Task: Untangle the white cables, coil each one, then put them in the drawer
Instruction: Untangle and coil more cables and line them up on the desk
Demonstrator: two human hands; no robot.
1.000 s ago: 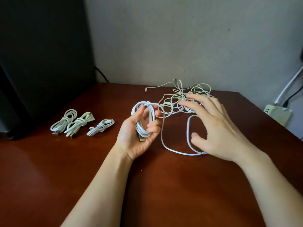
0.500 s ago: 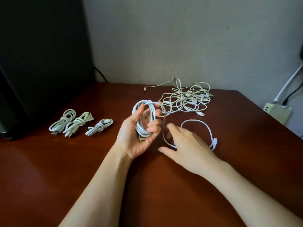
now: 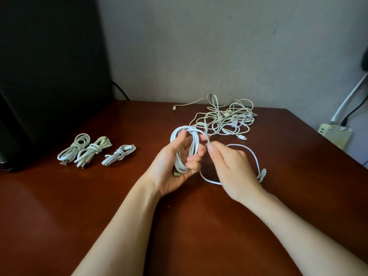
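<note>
Your right hand [image 3: 233, 169] had lifted off the table [image 3: 79, 216] since half a second before and closed in on the half-wound coil [image 3: 190, 151], with its thumb and forefinger pinching the loose tail [image 3: 209, 181] just right of the coil's top. The red-brown table lay under the coil and everything else. A big black unit [image 3: 49, 76] stood well to the left of the coil and behind it. The tangle of white cables [image 3: 229, 120] sat behind the coil and a little to its right, near but apart. Your left hand [image 3: 169, 171] gripped the coil upright, thumb on its left side and fingers curled round the strands, and a metal plug poked out below. The loose tail looped over the table to the right of the coil and passed under your right hand. Three tied bundles [image 3: 93, 152] lay in a row well left of the coil. A pale power strip [image 3: 334, 134] sat far to the coil's right, past the table's edge. The tail's small connector [image 3: 262, 173] lay right of the coil, beside your right hand.
</note>
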